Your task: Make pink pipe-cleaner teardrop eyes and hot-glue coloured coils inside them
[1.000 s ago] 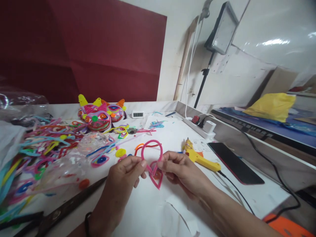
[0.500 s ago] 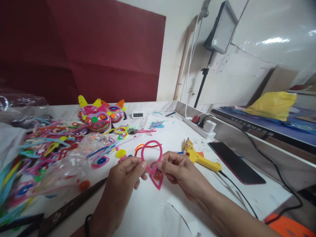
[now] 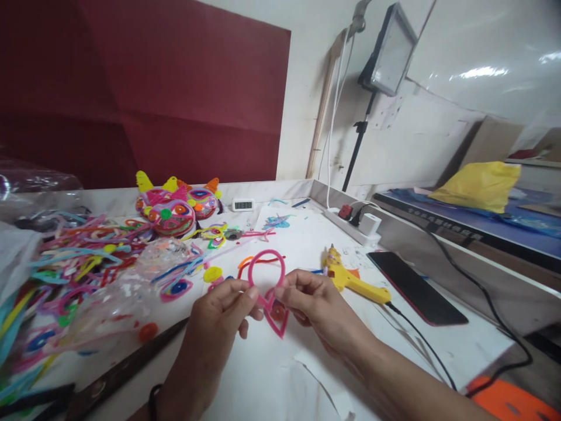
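Between my two hands a pink pipe cleaner (image 3: 266,252) is bent into a round loop with a pointed lower end. My left hand (image 3: 221,321) pinches its left side between thumb and fingers. On the opposite side my right hand (image 3: 313,298) pinches it the same way. Just below the loop, a pink pointed eye shape with an orange disc (image 3: 278,311) shows partly behind my fingers; I cannot tell whether it is joined to the loop. Behind the loop lies an orange-red pipe cleaner (image 3: 243,264), and a yellow disc (image 3: 213,274) is left of it.
Tangled pipe cleaners (image 3: 87,251) and clear plastic (image 3: 114,304) cover the left side, with large dark scissors (image 3: 131,365) in front. Decorated animal faces (image 3: 170,216) stand at the back. A yellow glue gun (image 3: 350,279), a phone (image 3: 416,286) and a power strip (image 3: 350,225) are on the right.
Both hands keep their pinch on the pink pipe cleaner, and its shape looks the same. The whole view has shifted slightly; nothing was taken up or let go.
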`<state>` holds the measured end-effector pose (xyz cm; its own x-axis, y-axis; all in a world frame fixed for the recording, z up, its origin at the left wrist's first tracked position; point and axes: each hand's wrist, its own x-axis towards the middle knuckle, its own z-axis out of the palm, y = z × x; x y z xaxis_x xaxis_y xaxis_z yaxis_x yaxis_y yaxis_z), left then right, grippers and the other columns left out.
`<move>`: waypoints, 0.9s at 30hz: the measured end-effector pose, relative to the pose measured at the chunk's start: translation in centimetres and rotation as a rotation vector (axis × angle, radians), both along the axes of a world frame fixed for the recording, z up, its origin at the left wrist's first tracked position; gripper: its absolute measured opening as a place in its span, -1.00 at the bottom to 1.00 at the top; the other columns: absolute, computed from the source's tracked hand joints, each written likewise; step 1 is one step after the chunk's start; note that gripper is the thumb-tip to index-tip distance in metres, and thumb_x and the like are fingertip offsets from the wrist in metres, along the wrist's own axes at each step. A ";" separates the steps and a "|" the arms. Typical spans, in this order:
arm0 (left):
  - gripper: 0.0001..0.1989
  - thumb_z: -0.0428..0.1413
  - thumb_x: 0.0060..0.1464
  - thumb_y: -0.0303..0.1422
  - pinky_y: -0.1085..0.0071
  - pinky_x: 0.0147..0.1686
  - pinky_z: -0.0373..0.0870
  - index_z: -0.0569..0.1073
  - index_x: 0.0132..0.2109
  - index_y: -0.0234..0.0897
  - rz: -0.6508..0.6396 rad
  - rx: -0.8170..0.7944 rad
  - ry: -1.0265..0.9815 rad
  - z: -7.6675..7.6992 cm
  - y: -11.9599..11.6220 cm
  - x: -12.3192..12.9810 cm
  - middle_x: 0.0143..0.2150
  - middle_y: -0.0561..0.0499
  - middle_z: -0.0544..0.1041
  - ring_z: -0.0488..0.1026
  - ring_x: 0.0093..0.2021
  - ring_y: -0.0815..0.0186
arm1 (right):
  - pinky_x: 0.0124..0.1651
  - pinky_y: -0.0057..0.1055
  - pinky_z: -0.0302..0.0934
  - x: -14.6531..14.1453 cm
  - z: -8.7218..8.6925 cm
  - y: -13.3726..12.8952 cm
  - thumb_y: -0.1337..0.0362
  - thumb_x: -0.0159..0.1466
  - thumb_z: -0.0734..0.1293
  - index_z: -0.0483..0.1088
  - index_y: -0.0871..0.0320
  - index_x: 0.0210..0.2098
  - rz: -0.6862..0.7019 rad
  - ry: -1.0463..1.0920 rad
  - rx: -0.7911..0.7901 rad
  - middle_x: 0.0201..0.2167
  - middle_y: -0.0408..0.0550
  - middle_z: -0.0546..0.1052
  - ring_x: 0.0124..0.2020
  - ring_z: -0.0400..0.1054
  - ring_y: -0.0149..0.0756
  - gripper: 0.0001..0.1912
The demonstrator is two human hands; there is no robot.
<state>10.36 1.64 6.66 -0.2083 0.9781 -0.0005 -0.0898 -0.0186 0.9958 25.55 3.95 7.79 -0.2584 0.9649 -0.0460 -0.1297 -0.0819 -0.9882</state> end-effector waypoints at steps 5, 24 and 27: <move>-0.74 0.29 -0.22 -0.24 0.58 -0.67 0.33 0.45 -0.42 -0.30 0.003 -0.032 -0.052 0.4 -0.2 0.2 -0.61 0.04 0.54 0.52 -0.54 0.30 | -0.62 -0.51 -0.24 -0.1 0.2 -0.1 0.17 -0.09 0.50 0.33 0.20 -0.58 -0.023 0.003 0.007 -0.73 -0.29 0.33 -0.71 -0.03 -0.60 -0.69; -0.66 0.33 -0.29 -0.24 0.48 -0.50 0.52 0.43 -0.37 -0.31 0.003 -0.142 -0.144 1.0 -0.3 0.3 -0.57 -0.01 0.59 0.56 -0.51 0.29 | -0.62 -0.49 -0.20 -0.4 0.0 -0.1 0.17 -0.03 0.46 0.33 0.18 -0.59 -0.061 -0.033 0.061 -0.74 -0.27 0.30 -0.70 -0.03 -0.57 -0.73; -0.65 0.34 -0.30 -0.25 0.49 -0.50 0.52 0.42 -0.36 -0.31 0.018 -0.149 -0.146 1.0 -0.3 0.4 -0.57 -0.01 0.59 0.55 -0.52 0.30 | -0.64 -0.50 -0.24 -0.4 0.0 0.0 0.13 -0.06 0.48 0.33 0.19 -0.58 -0.064 -0.039 0.056 -0.73 -0.29 0.28 -0.71 -0.07 -0.59 -0.69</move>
<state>10.74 1.33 7.71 -0.2126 0.9611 -0.1766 -0.2344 0.1253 0.9640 25.11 3.92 7.78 -0.1954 0.9807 -0.0003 -0.0939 -0.0191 -0.9954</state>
